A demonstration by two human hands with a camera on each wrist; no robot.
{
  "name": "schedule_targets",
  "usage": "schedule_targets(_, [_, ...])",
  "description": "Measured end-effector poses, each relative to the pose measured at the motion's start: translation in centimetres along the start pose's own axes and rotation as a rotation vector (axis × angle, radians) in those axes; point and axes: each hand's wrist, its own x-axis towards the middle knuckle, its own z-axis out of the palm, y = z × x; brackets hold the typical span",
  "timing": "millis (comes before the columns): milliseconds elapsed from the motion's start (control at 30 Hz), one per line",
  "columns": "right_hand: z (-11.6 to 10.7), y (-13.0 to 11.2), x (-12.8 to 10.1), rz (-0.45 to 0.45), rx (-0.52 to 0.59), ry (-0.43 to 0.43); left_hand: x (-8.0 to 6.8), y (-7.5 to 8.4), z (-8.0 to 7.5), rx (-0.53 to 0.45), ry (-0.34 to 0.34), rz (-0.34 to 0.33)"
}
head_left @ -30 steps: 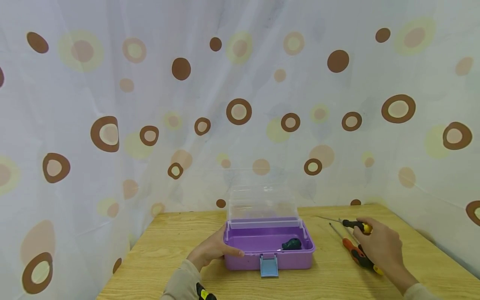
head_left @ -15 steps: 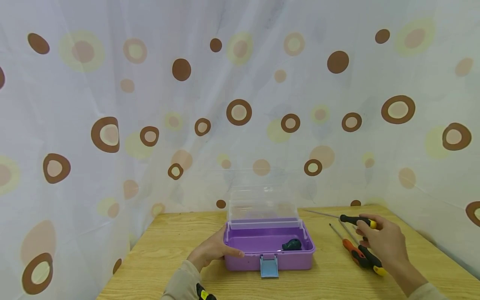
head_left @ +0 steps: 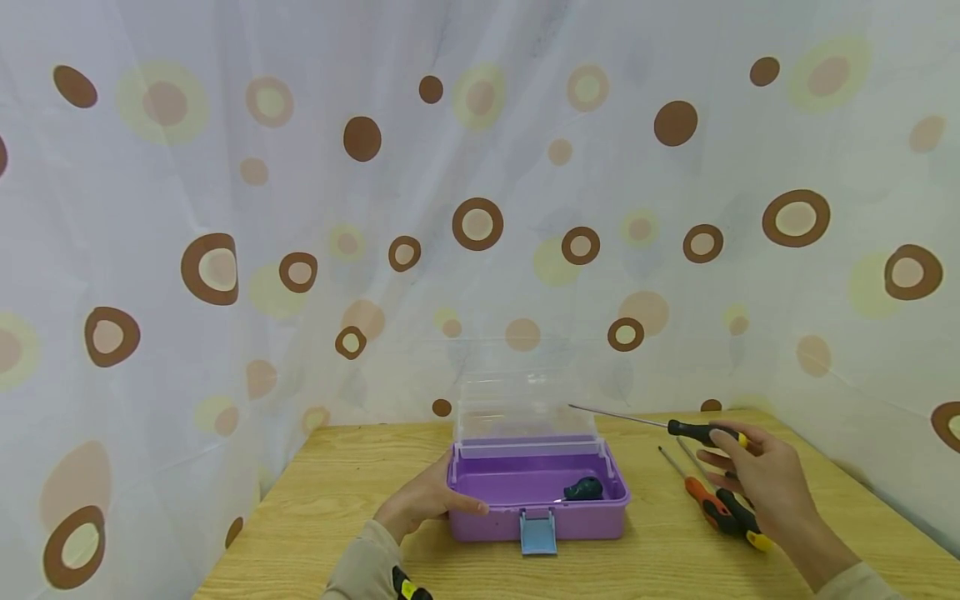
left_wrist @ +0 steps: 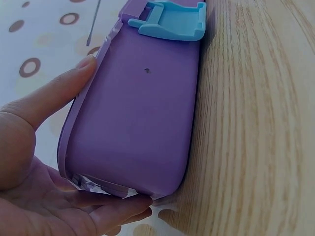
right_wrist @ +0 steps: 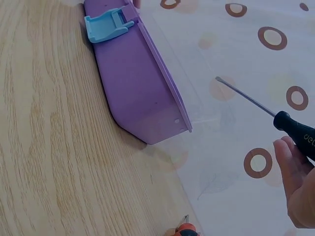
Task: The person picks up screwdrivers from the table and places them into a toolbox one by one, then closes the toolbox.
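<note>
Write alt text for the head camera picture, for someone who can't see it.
A right hand lifts a black-handled screwdriver beside an open purple toolbox that the left hand steadies on a wooden table. Two more screwdrivers lie by the right hand.

Right hand [right_wrist: 298,184] holds black-handled screwdriver [right_wrist: 275,115] above wooden table [right_wrist: 49,147], shaft tip toward purple box [right_wrist: 135,83] with blue latch [right_wrist: 106,25]; orange-handled tool [right_wrist: 184,230] at bottom edge.
</note>
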Motion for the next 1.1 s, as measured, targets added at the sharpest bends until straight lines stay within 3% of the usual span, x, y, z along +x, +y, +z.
schedule_targets(200, [0.6, 0.0, 0.2, -0.003, -0.027, -0.105, 0.0, 0.0, 0.0, -0.003, 0.0, -0.001])
schedule_targets(1100, [6.5, 1.1, 0.6, 0.077, -0.205, -0.355, -0.1, 0.1, 0.0, -0.015, -0.002, 0.001])
